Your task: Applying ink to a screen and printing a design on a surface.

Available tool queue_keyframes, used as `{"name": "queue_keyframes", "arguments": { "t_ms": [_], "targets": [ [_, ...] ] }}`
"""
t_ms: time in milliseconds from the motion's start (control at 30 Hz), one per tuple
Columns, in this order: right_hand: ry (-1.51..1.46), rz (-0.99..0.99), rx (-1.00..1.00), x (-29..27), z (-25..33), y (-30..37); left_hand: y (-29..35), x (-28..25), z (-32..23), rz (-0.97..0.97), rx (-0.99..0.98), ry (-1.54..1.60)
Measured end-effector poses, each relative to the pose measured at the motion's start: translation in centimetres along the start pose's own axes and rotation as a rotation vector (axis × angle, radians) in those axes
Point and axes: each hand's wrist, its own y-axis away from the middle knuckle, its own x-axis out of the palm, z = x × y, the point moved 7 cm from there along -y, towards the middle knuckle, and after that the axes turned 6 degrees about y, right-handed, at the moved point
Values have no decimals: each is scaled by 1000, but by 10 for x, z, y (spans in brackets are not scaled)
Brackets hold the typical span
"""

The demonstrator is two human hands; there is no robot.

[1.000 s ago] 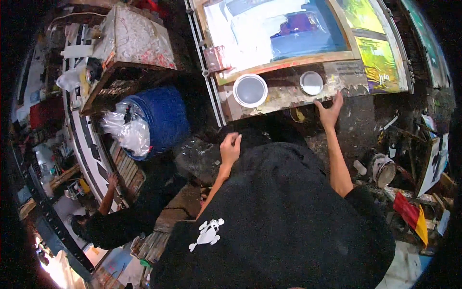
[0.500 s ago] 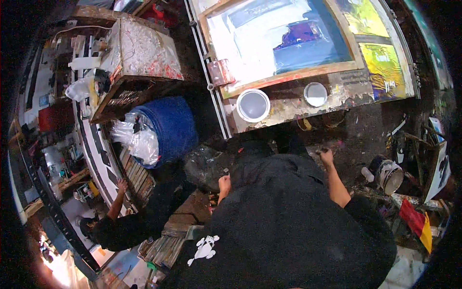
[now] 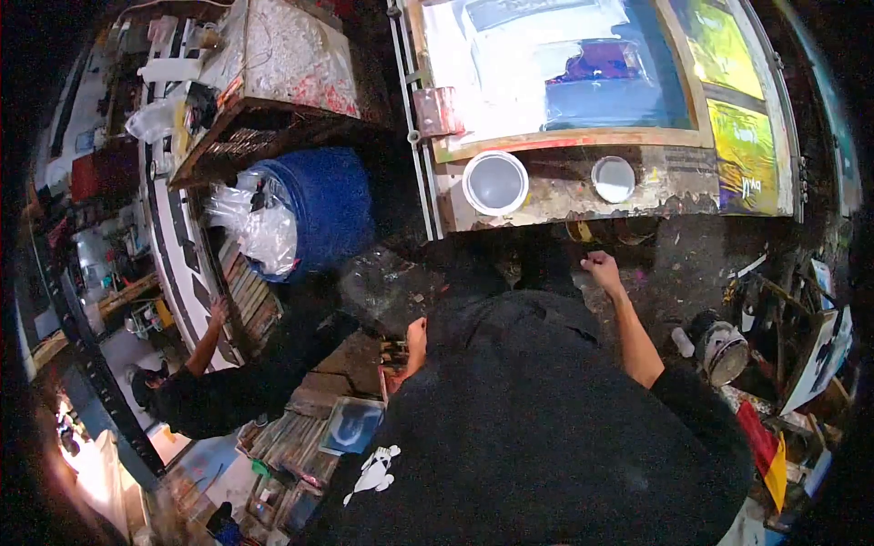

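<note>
My left hand (image 3: pixel 416 339) hangs beside my black shirt, seen from its back; its fingers are mostly hidden. Out to the right of my body, my right hand (image 3: pixel 602 271) is held low with its fingers curled in; whatever they might hold is too small to tell. It is nearest the front edge of a worn work table (image 3: pixel 546 202). On that edge stand a white tub of grey stuff (image 3: pixel 496 184) and a smaller white tub (image 3: pixel 614 180). Behind them lies a wood-framed printing screen (image 3: pixel 510 73) smeared with white and blue paint.
A blue barrel (image 3: pixel 332 205) holding clear plastic (image 3: pixel 269 227) stands left, below a paint-spattered wooden box (image 3: pixel 296 59). A co-worker (image 3: pixel 228 391) reaches toward a long table at left. A paint-stained bucket (image 3: pixel 726 353) and leaning boards (image 3: pixel 819 355) are at right. Stacked wooden frames (image 3: pixel 287 437) lie lower left.
The table and tubs have shifted up and slightly right in view. My right hand has risen a little and moved slightly left. More of the stacked frames shows at lower left.
</note>
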Motion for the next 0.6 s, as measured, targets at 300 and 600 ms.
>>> {"name": "queue_keyframes", "arguments": {
  "t_ms": [300,600],
  "targets": [
    [288,94,-62,16,-10,2,7,58,64,-172,141,268],
    [833,461,-303,115,73,5,35,96,182,-239,50,404]
  ]
}}
